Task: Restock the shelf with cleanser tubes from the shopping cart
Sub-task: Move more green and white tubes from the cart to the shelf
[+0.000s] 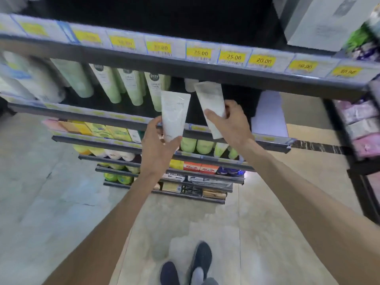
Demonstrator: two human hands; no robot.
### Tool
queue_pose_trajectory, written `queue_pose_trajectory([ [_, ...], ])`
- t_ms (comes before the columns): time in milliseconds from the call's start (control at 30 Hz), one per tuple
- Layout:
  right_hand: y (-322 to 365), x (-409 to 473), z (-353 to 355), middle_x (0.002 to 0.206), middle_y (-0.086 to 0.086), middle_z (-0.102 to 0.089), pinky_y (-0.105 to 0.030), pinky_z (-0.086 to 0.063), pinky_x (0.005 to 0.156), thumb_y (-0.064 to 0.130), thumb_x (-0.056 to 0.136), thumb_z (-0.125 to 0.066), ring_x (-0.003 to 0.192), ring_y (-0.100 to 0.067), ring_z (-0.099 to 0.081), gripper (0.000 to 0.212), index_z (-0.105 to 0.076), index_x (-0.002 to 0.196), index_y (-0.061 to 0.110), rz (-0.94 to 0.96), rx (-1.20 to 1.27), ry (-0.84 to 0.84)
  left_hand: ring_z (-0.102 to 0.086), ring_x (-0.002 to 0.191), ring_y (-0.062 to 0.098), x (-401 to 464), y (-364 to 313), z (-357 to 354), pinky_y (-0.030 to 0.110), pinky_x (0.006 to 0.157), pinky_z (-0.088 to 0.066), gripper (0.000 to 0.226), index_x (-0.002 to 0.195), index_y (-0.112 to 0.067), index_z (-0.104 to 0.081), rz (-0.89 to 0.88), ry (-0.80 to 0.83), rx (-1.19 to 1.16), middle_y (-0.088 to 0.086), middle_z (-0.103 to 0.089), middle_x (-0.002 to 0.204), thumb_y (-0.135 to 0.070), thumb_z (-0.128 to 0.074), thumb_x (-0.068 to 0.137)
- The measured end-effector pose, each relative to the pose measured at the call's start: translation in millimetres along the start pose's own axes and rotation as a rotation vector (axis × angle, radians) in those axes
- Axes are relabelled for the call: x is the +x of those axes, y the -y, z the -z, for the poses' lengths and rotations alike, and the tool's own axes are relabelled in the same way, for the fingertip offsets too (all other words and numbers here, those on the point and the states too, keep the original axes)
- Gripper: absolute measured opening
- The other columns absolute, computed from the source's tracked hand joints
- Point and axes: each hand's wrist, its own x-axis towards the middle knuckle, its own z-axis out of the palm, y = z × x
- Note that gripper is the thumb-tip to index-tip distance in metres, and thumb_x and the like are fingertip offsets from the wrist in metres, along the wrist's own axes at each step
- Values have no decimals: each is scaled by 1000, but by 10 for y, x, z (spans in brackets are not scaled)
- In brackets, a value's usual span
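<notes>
My left hand pinches one white cleanser tube by its lower end; my right hand grips another tube, its top already under the shelf edge. Beyond, green tubes stand crowded; a careless push could topple them.

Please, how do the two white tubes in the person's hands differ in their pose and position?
The left tube, gripped near its bottom by the left hand, stands almost upright before the shelf edge. The right tube, gripped at mid-length by the right hand, leans left at the top and reaches higher, with its top just below the price-label rail. Both are plain white tubes, wide end up.
</notes>
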Motion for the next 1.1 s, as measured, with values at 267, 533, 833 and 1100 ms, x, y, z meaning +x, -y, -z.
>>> queue_pose_trajectory([
  [267,55,577,-414,120,-1,-66,-31,-60,80,54,81,-75,98,-11,-68,58,-56,125,21,87,79,-64,-67,108,8,100,253,-106,36,89,-61,73,144,-29,-44,-52,-65,-171,-15,-61,119,-26,-85,84],
  [533,32,877,-664,131,-4,-57,-27,-52,89,38,86,-79,115,-17,-61,60,-44,130,16,137,66,-114,-62,117,8,116,418,-146,40,92,-61,73,142,-31,-44,-112,-59,-183,-9,-61,127,-25,-86,82],
  [833,-59,792,-541,119,4,-61,-37,-59,93,18,83,-84,105,-9,-65,66,-40,132,19,168,-25,29,-61,120,12,133,456,-182,42,93,-60,74,142,-34,-43,-160,-88,-155,-11,-57,130,-27,-85,81],
  [1100,-24,979,-688,125,1,-59,-27,-55,89,24,81,-86,108,-13,-62,68,-41,131,17,182,-44,0,-59,122,14,150,506,-217,43,95,-59,74,140,-39,-42,-199,-104,-147,-12,-55,131,-26,-85,81],
])
